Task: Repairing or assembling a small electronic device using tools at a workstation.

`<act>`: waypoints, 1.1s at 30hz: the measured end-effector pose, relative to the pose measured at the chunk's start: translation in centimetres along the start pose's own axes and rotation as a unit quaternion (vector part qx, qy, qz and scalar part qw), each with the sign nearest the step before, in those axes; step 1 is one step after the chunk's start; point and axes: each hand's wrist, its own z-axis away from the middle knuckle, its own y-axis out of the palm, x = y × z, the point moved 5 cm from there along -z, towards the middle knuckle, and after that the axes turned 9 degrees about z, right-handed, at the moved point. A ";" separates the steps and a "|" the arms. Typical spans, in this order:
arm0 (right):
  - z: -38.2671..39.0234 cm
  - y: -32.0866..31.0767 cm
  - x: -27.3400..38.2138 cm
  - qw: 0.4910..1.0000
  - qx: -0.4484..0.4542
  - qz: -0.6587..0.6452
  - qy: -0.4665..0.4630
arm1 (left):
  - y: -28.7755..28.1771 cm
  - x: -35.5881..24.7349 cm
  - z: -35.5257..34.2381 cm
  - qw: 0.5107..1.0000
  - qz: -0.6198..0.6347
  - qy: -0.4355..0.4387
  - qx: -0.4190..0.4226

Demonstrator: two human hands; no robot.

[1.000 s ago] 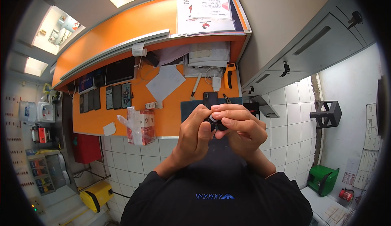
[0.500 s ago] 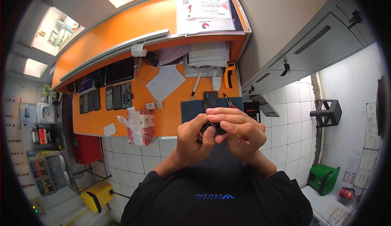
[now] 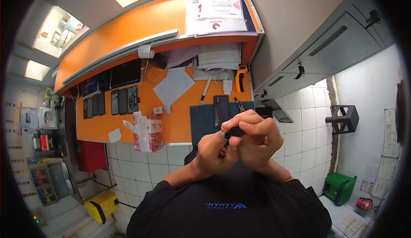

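Note:
In front of my chest, my left hand is closed around a small dark tube with a pale rim at its top. A reddish patterned part of it shows below my fingers; its exact kind is unclear. My right hand pinches a round black cap close beside the tube's end. Just beyond my hands, a dark smartphone lies on a dark teal mat. Pliers lie to the right of the phone, partly hidden by my right hand.
On the orange desk are several phones, a taped red-and-white box, a paper sheet, a brush-like tool, a white charger and a yellow infrared thermometer. Grey drawers stand at the right.
My hands have moved slightly right and nearer to me, uncovering more of the phone. The black cap, mostly covered before, now shows in my right fingers, apart from the tube's rim.

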 end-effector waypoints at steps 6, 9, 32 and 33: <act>-1.3 -0.6 -0.4 0.998 0.059 0.028 0.017 | -0.5 0.5 -0.5 0.992 -0.019 -0.120 0.024; -0.3 -1.3 -2.8 0.995 0.028 0.018 0.089 | -0.1 2.1 -1.3 0.991 0.007 -0.130 0.037; 6.2 -2.2 -14.5 0.949 0.131 0.069 0.278 | -2.9 19.1 5.9 0.973 0.093 -0.120 -0.175; 7.5 -2.5 -15.7 0.933 0.144 0.075 0.320 | -2.9 20.6 7.0 0.977 0.057 -0.112 -0.171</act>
